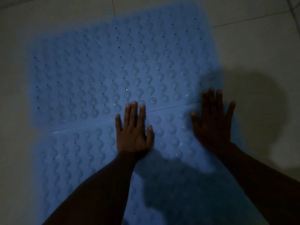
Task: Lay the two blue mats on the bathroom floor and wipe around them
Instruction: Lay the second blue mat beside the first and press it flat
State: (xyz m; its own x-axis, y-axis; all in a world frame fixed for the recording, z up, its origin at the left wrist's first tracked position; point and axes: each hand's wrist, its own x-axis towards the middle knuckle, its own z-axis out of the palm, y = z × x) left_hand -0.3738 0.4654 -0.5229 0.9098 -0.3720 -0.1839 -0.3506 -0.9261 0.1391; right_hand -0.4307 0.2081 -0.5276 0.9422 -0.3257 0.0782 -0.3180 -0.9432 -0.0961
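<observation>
Two blue mats with rows of round bumps and small holes lie flat on the tiled floor, edge to edge. The far mat fills the middle of the view. The near mat runs toward me, partly hidden by my forearms. The seam between them runs left to right. My left hand lies flat with straight fingers across that seam. My right hand presses flat with spread fingers on the mats' right edge, at the seam.
Pale floor tiles with thin grout lines surround the mats on the left, far side and right. A dark round shadow falls on the tiles to the right of my right hand. The light is dim.
</observation>
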